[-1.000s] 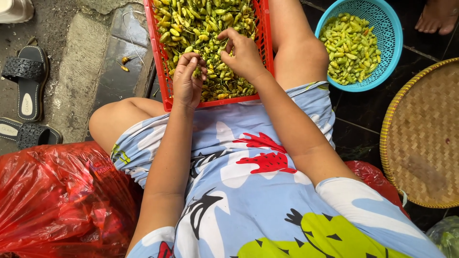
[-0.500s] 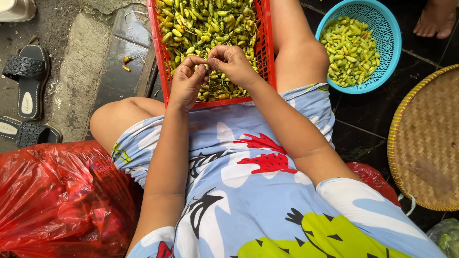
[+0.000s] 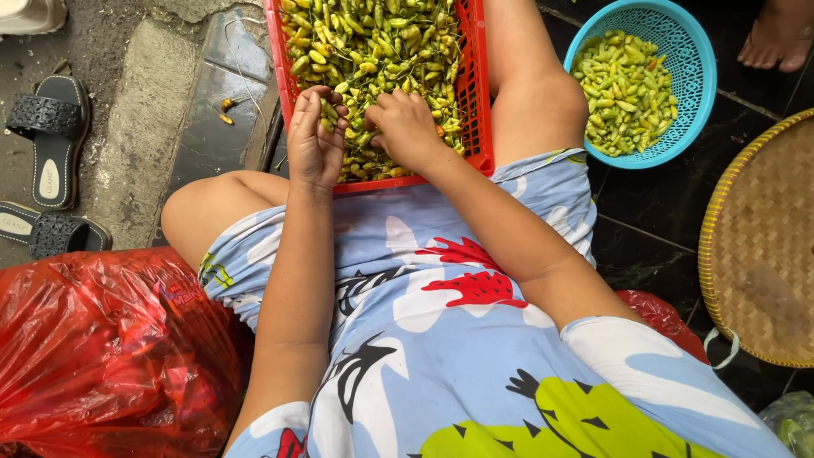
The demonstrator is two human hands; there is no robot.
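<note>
A red plastic crate [image 3: 471,102] full of small yellow-green chili peppers [image 3: 381,42] rests against my knees. My left hand [image 3: 314,140] is curled over the crate's near edge with a few chilies in its fingers. Close beside it, my right hand [image 3: 407,127] lies on the pile, its fingers pinching a chili. The two hands nearly touch. A blue round basket [image 3: 695,76] to the right holds more chilies of the same kind.
A red plastic bag [image 3: 110,356] bulges at lower left. Black sandals [image 3: 51,144] lie on the concrete at left. A woven bamboo tray [image 3: 763,246] lies at right. Another person's bare foot [image 3: 780,38] shows at top right. Two chili bits [image 3: 227,108] lie on the ground.
My right hand has come down from the middle of the pile toward the near edge, meeting my left hand. The left hand has stayed near the crate's front rim.
</note>
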